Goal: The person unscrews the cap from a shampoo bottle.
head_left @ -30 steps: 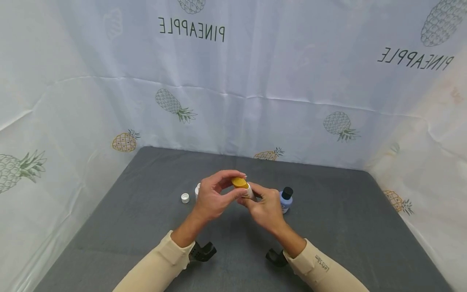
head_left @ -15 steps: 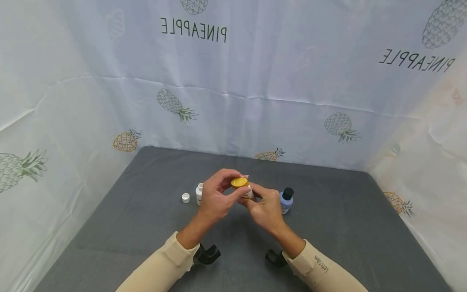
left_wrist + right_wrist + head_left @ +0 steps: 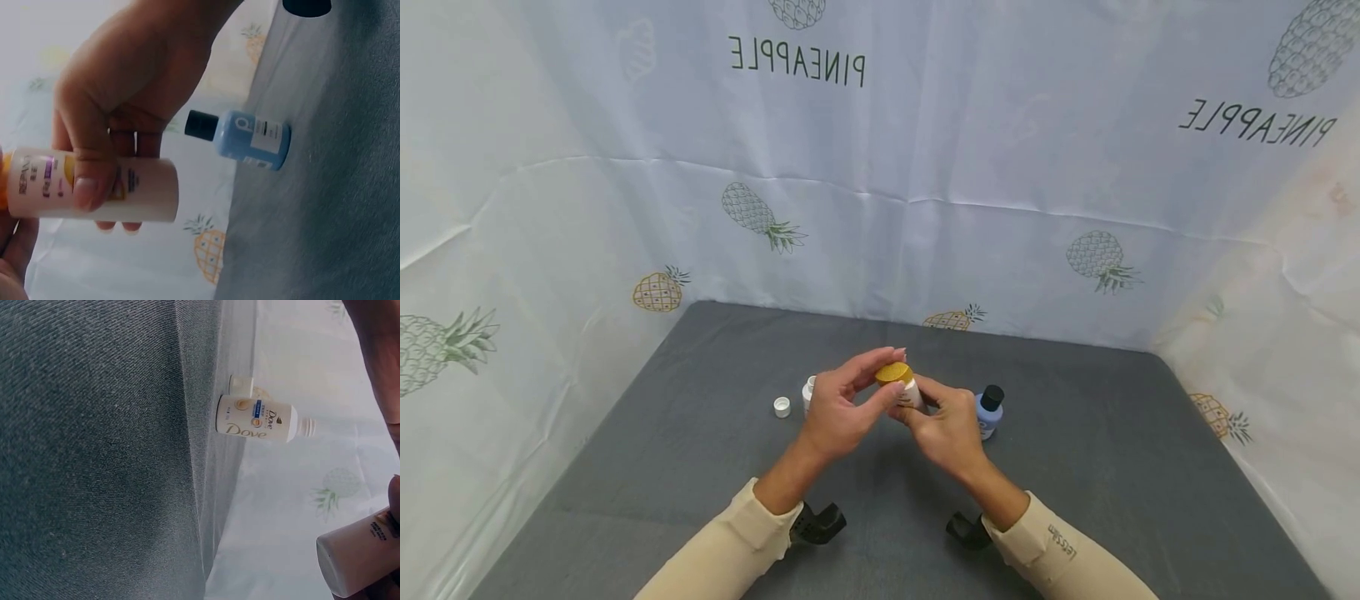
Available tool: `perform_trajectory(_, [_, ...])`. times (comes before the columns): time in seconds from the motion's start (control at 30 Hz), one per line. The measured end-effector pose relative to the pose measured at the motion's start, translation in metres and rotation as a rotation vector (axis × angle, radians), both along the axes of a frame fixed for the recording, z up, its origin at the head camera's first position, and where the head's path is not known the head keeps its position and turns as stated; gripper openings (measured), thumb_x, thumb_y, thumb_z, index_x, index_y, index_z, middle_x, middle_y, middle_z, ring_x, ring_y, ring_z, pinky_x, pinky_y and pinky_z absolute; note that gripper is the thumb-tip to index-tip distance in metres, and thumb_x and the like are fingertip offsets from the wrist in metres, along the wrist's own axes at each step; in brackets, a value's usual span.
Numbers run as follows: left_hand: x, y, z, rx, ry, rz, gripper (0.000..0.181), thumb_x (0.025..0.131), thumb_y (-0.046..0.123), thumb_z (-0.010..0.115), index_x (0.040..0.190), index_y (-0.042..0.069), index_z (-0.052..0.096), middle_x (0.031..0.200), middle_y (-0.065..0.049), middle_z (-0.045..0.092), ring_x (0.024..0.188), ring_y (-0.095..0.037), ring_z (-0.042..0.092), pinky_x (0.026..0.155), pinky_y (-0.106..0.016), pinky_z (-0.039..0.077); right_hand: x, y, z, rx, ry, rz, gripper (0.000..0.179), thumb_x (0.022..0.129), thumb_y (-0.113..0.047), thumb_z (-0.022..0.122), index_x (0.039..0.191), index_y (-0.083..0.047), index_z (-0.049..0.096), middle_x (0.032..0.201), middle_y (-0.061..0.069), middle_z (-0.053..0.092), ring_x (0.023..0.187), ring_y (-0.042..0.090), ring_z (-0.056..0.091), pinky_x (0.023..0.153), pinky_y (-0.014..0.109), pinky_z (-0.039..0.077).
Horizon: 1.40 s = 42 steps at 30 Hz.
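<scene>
My right hand (image 3: 947,427) grips a white shampoo bottle (image 3: 909,397) around its body, held up above the table with its top tilted to the left. At its top, my left hand (image 3: 838,412) has the thumb in front and the fingers behind the yellow cap (image 3: 893,372). In the left wrist view the right thumb lies across the label of the shampoo bottle (image 3: 147,187), and the cap is cut off at the edge. Its base shows in the right wrist view.
An uncapped white Dove bottle (image 3: 265,419) stands behind my left hand, mostly hidden in the head view. Beside it lies a small white cap (image 3: 782,407). A blue bottle with a black cap (image 3: 987,418) stands right of my right hand. A curtain (image 3: 880,250) surrounds the grey table (image 3: 1075,483).
My left hand has turned and shifted slightly about the yellow cap, its fingers now reaching farther over the back. The right hand stays in place with the bottle.
</scene>
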<state>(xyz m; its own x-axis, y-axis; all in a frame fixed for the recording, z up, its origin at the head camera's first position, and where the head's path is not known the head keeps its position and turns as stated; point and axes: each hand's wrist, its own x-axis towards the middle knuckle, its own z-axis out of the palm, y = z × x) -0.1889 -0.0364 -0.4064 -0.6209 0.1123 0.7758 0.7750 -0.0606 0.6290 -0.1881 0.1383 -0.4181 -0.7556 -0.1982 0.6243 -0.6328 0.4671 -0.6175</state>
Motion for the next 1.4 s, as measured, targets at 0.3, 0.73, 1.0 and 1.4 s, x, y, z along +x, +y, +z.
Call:
perform_trajectory(0.3, [0.006, 0.006, -0.003, -0.008, 0.000, 0.133, 0.050, 0.084, -0.007, 0.082, 0.132, -0.005, 0.068, 0.127, -0.025, 0.073, 0.121, -0.026, 0.072, 0.102, -0.027, 0.057, 0.000, 0.002, 0.000, 0.002, -0.016, -0.015, 0.036, 0.080, -0.009, 0.090, 0.115, -0.005, 0.080, 0.101, 0.013, 0.082, 0.087, 0.022, 0.080, 0.069, 0.032, 0.064])
perform_trajectory(0.73, [-0.004, -0.019, -0.001, -0.072, -0.050, -0.269, 0.053, 0.102, -0.008, 0.056, 0.153, -0.011, 0.040, 0.149, -0.035, 0.051, 0.142, -0.005, 0.055, 0.113, -0.025, 0.049, -0.001, 0.002, 0.003, 0.002, -0.029, -0.019, 0.039, 0.076, -0.003, 0.092, 0.113, -0.004, 0.080, 0.105, 0.014, 0.081, 0.093, 0.025, 0.080, 0.078, 0.044, 0.066])
perform_trajectory(1.0, [-0.004, -0.019, -0.001, -0.119, -0.031, -0.175, 0.051, 0.097, -0.009, 0.064, 0.146, -0.012, 0.050, 0.138, -0.036, 0.060, 0.132, 0.000, 0.060, 0.104, -0.023, 0.055, 0.000, 0.002, 0.002, 0.019, -0.033, -0.015, 0.039, 0.077, -0.004, 0.091, 0.114, -0.003, 0.079, 0.105, 0.015, 0.081, 0.093, 0.025, 0.080, 0.077, 0.043, 0.066])
perform_trajectory(1.4, [-0.009, -0.020, 0.000, -0.091, -0.071, -0.177, 0.054, 0.087, -0.011, 0.076, 0.138, -0.008, 0.059, 0.136, -0.031, 0.063, 0.130, -0.011, 0.066, 0.108, -0.030, 0.055, -0.001, 0.003, 0.000, 0.021, -0.034, -0.004, 0.036, 0.077, -0.002, 0.091, 0.111, -0.004, 0.080, 0.102, 0.013, 0.082, 0.093, 0.024, 0.080, 0.077, 0.042, 0.066])
